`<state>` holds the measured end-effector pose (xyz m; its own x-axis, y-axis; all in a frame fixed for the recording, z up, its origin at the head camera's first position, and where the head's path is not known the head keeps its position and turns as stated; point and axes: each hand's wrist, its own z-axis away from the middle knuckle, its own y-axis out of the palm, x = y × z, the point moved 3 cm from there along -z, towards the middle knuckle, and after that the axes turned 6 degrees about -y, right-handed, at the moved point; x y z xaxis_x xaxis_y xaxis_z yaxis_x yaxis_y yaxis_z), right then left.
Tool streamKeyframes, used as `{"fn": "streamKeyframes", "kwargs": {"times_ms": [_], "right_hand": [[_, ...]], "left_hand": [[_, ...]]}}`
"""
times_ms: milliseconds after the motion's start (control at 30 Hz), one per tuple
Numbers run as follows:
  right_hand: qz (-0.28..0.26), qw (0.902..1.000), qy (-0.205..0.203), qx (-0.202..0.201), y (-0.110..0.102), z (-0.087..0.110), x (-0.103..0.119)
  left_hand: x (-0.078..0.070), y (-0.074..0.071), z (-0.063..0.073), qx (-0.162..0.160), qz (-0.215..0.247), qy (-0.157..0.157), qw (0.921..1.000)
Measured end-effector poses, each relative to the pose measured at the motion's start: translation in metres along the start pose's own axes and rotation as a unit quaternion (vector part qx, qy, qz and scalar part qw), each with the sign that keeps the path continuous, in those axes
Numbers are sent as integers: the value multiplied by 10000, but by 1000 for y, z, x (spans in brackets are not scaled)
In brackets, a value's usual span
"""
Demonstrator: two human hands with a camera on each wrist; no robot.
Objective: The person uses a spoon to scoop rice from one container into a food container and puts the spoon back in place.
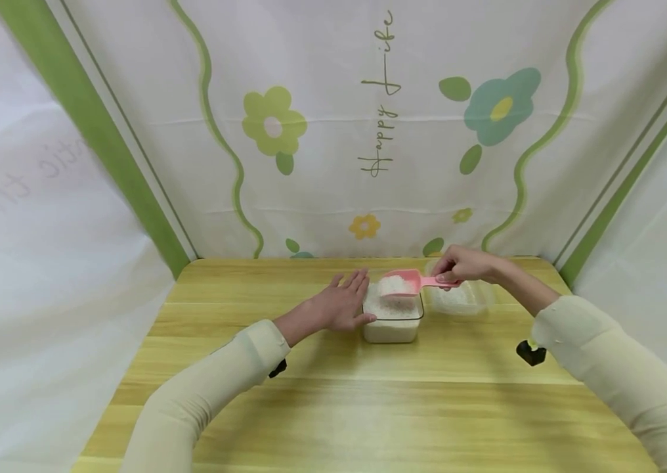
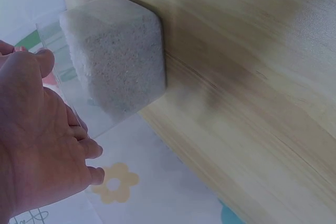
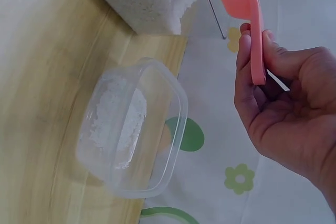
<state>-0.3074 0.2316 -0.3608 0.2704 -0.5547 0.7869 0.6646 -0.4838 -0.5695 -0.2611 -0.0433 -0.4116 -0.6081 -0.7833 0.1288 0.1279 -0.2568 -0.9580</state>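
My right hand (image 1: 465, 265) pinches the handle of a pink scoop (image 1: 425, 282) between thumb and fingers. The scoop, heaped with white rice-like grains (image 1: 394, 285), is above a clear square container (image 1: 392, 332) of the same grains. In the right wrist view the scoop (image 3: 256, 40) shows side-on, its bowl partly cut off. My left hand (image 1: 342, 305) rests against the container's left side, fingers extended and thumb near the front corner. The left wrist view shows that hand (image 2: 47, 129) at the rim of the container (image 2: 126, 51), palm towards the camera.
Right of the grain container, a translucent plastic tub (image 3: 149, 129) holds a thin layer of white grains; my right hand is above it. Both stand towards the back of the wooden table (image 1: 357, 407). A floral-printed curtain (image 1: 333, 190) hangs behind, with white sheets at both sides.
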Motion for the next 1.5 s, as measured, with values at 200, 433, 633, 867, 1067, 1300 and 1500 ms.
{"fn": "streamKeyframes", "kwargs": {"times_ms": [200,433,633,867,1067,1300,1500], "right_hand": [[-221,9996,-182,13,-2,5,-6],[-175,9995,-274,-66,-6,9,-10],[-179,9996,-158,-173,-9,14,-12],[-208,9994,-41,-269,-16,24,-14],[-224,9991,103,-340,-23,36,-19],[-226,9985,240,-442,-26,54,-26],[-254,9973,339,-593,-31,69,-33]], "left_hand": [[1,0,0,-31,8,2,10000],[0,0,-1,-43,20,14,10000],[0,0,-1,-75,28,-31,10000],[2,1,1,-195,83,78,9997],[4,3,1,-234,29,102,9997],[3,2,2,-258,-238,169,9992],[1,1,3,-311,-436,294,9981]]}}
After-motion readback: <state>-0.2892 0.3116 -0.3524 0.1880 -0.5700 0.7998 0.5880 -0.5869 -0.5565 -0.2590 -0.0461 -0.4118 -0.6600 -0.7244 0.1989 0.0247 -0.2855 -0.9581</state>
